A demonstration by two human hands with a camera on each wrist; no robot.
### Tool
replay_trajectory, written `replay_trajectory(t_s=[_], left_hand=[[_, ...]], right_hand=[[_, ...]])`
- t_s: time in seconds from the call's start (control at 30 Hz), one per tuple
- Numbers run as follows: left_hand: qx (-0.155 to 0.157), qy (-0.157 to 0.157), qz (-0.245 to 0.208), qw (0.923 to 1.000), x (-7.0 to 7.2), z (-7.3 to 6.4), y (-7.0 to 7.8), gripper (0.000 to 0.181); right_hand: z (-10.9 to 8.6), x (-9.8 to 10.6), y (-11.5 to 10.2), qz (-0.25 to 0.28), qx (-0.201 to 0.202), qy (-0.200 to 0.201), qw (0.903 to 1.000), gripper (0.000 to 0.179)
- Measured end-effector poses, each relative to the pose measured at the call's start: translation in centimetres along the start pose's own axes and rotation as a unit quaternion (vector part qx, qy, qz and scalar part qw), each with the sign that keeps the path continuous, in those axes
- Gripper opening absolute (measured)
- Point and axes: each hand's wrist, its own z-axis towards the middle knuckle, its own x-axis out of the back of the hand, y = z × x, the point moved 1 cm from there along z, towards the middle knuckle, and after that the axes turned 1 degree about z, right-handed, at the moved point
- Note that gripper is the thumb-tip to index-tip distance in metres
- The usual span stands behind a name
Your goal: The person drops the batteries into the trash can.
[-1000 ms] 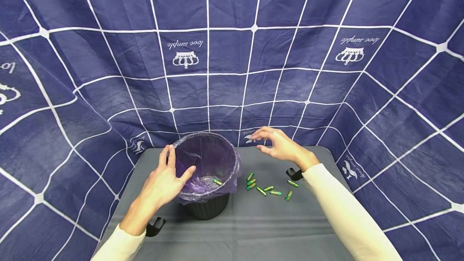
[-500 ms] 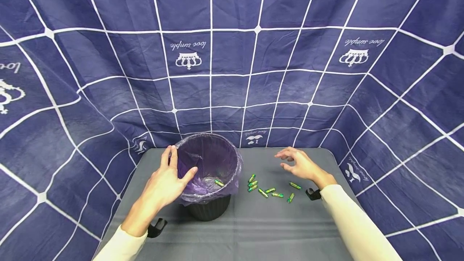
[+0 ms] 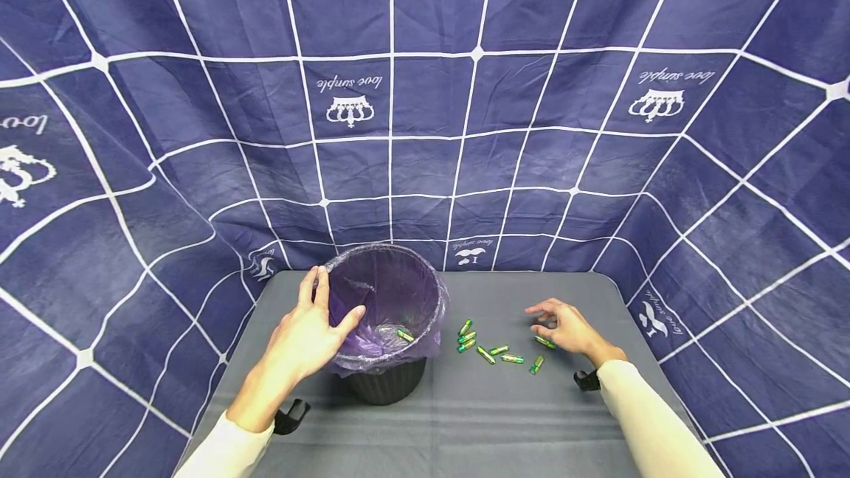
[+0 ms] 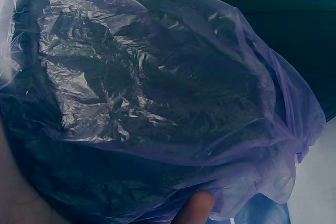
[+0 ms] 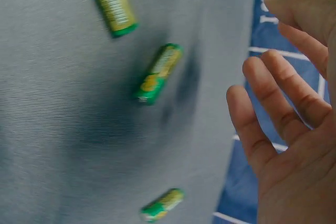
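Note:
My left hand [image 3: 300,341] rests at the left side of a dark ribbed trash bin [image 3: 385,386], fingers extended along the rim and thumb out over the near edge. A translucent purple bin liner [image 3: 428,344] is folded over that rim; it fills most of the left wrist view, where one fingertip [image 4: 198,205] touches it. Inside the bin lies one green and yellow battery [image 3: 405,336]. My right hand [image 3: 567,329] hovers with loosely bent fingers and nothing in them, close over a battery [image 3: 545,343] at the right of a scattered group. Several batteries [image 5: 159,74] show beside it in the right wrist view.
The grey table [image 3: 491,426] carries more loose batteries [image 3: 486,355] between the bin and my right hand. A blue curtain [image 3: 425,168] with white grid lines stands behind the table and on both sides. Black straps [image 3: 292,417] sit at both wrists.
My right hand has moved right and down, from beside the bin to the rightmost battery. The left hand stays at the bin's rim. The whole view has shifted slightly.

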Motion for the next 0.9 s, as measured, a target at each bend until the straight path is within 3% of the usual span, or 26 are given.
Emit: replay_trajectory(t_s=[0.27,0.6,0.73,0.9], left_hand=[[0.008,0.004,-0.002,1.0,0.3,-0.1,-0.1,0.117],[0.004,0.009,-0.003,0.9999,-0.3,0.2,0.1,0.113],[0.003,0.015,-0.002,0.9999,-0.4,0.2,0.2,0.112],[0.009,0.014,-0.002,0.9999,-0.4,0.0,0.0,0.112]], right_hand=[[-0.6,-1.5,1.9,-0.023,-0.051,-0.005,0.9984,0.043],[-2.7,-2.8,3.8,0.005,-0.091,0.021,0.9956,0.042],[-3.2,-3.1,4.7,0.021,-0.079,0.044,0.9957,0.035],[-3.4,-3.6,5.8,0.041,-0.022,0.082,0.9956,0.027]])
